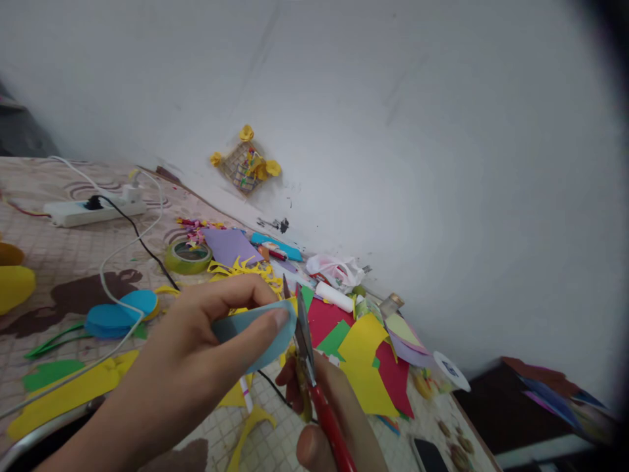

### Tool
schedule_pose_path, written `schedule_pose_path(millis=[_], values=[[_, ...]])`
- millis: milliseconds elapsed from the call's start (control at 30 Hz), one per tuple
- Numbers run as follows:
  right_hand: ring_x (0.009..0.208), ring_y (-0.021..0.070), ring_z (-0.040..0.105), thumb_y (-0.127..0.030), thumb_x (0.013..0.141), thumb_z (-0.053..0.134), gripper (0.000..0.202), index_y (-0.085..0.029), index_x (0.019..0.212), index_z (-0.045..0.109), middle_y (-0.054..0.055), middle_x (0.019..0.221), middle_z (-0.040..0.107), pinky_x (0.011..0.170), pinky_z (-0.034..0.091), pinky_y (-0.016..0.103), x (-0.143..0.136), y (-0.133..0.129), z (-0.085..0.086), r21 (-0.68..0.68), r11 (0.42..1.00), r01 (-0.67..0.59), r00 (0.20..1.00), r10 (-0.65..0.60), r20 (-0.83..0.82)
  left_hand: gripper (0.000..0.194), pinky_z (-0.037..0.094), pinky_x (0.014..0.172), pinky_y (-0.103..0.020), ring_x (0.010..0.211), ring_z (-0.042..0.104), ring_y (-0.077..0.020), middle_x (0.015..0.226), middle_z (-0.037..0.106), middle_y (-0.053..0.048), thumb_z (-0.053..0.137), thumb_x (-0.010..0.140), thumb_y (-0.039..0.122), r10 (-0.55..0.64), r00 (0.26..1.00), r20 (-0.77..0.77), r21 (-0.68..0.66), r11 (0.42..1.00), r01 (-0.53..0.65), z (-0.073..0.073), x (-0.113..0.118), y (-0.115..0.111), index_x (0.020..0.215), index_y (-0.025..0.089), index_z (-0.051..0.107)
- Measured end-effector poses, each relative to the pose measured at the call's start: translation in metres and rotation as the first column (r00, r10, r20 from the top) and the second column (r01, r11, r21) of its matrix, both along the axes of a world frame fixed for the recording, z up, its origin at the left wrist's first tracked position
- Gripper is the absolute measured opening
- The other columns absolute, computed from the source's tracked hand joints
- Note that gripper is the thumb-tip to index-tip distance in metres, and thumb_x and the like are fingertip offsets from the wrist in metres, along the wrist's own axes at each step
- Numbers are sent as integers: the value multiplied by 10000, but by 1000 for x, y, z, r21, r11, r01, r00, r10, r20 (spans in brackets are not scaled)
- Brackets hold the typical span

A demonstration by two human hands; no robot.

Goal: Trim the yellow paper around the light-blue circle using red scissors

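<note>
Between the thumb and fingers of my left hand (196, 354) is a light blue paper piece (275, 347) with a rounded end. A small bit of yellow shows at its upper right edge. My right hand (339, 406) grips red-handled scissors (314, 380), their blades parted and pointing up beside the paper's right edge. Whether the blades touch the paper I cannot tell. Something yellowish sits by the fingers of my right hand, partly hidden. Thin yellow paper scraps (246, 267) lie behind my left hand.
Left are a power strip (93, 208) with cables, blue paper petals (120, 314) and a yellow paper strip (73, 393). A tape roll (189, 254) lies behind. To the right are yellow paper (366, 367), red paper (396, 387) and a phone (428, 453). A wall borders the table.
</note>
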State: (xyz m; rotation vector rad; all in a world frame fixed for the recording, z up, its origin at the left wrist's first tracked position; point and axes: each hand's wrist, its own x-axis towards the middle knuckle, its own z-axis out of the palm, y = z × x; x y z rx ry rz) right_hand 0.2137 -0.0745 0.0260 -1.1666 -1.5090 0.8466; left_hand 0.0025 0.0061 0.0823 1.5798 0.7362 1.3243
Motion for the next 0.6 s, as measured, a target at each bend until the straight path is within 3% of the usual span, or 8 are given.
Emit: schedule_pose_path(millis=[267,500,600], values=[[790,216,638,-731,793,803,597,-375,1268,741,44,984,682,587,576,238,3,0,3,17,1000,-6,1000,6,-15,273,421,515,-216,590,570,-123,656,642,48,669,937,393,-20,1000,-7,14,1000,20,0,1,-1,706,248,666],[788,221,632,-734,803,787,646,-340,1313,731,49,964,672,636,590,266,10,-2,-1,9,999,36,995,-37,88,276,387,477,-220,560,526,-115,642,593,57,686,920,395,3,1000,-2,35,999,-3,1,2,-1,688,249,650],[754,209,623,-749,810,769,642,-346,1307,718,36,946,651,584,553,252,11,-2,-2,4,1000,28,996,-28,88,274,386,477,-218,567,527,-115,648,589,55,666,936,383,-13,1000,2,21,1000,13,1,2,-1,698,248,648]])
